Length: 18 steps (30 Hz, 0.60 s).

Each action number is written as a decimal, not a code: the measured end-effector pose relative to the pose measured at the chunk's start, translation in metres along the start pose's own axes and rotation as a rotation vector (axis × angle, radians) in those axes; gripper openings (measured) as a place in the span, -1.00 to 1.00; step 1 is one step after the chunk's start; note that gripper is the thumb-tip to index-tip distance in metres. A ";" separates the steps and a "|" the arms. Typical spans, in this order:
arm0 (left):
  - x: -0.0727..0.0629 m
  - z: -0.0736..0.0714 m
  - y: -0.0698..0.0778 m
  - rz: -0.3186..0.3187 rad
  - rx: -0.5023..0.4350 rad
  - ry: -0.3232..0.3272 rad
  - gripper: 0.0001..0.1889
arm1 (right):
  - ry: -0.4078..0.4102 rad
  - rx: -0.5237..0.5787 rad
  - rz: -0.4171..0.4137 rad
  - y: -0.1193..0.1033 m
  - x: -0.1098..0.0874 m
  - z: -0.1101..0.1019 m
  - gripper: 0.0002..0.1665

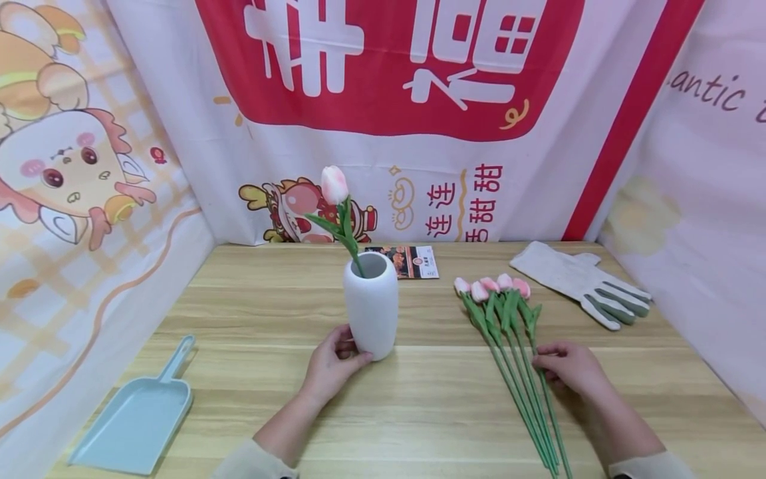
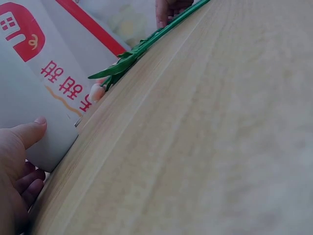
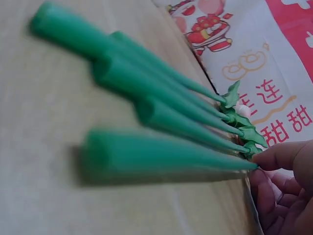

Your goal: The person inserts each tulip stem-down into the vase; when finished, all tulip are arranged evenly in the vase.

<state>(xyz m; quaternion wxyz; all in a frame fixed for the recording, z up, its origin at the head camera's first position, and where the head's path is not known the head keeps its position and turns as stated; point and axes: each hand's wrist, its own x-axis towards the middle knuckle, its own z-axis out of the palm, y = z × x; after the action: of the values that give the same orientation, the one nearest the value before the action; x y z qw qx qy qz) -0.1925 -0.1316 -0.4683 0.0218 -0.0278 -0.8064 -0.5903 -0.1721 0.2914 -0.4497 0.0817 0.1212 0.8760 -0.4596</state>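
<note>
A white vase [image 1: 372, 316] stands upright with one pale pink tulip [image 1: 334, 186] leaning left out of its mouth. My left hand [image 1: 332, 366] grips the vase low down, thumb at the front and fingers round the left side; the left wrist view shows the thumb flat on the white wall [image 2: 29, 98]. Several more pink tulips [image 1: 509, 339] lie side by side on the table, blooms away from me. With thumb and fingertips, my right hand [image 1: 573, 371] pinches the stem of the rightmost tulip [image 3: 171, 155], seen close in the right wrist view.
A light blue dustpan [image 1: 137, 416] lies at the left of the wooden table [image 1: 443, 399]. Behind the vase is a small printed card [image 1: 423, 262]. A white and grey glove [image 1: 574, 279] lies at the back right. Printed cloths [image 1: 383, 133] hang around three sides.
</note>
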 end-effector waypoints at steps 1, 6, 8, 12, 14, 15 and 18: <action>0.000 0.000 0.000 0.000 -0.001 -0.001 -0.37 | 0.002 0.014 0.006 0.000 0.001 -0.001 -0.47; 0.000 -0.001 -0.001 0.002 -0.006 -0.002 -0.37 | -0.010 0.072 0.004 -0.009 0.003 -0.015 -0.41; 0.000 -0.001 -0.001 0.001 -0.008 0.000 -0.37 | -0.024 0.100 -0.015 -0.016 0.004 -0.021 -0.37; 0.001 -0.001 -0.001 0.003 -0.005 0.001 -0.38 | -0.006 0.171 -0.062 -0.032 0.006 -0.026 -0.33; 0.001 -0.001 -0.001 0.003 -0.003 0.000 -0.38 | 0.011 0.211 -0.086 -0.041 0.007 -0.026 -0.35; 0.001 -0.001 -0.001 0.003 -0.003 -0.001 -0.38 | 0.017 0.227 -0.099 -0.046 0.008 -0.026 -0.37; 0.000 -0.001 -0.001 -0.001 -0.003 -0.003 -0.38 | 0.024 0.287 -0.129 -0.059 0.009 -0.023 -0.52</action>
<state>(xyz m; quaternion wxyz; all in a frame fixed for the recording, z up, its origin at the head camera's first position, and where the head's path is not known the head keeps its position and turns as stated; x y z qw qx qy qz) -0.1927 -0.1327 -0.4689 0.0206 -0.0284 -0.8055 -0.5915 -0.1987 0.2792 -0.3922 0.0234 0.0804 0.8082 -0.5829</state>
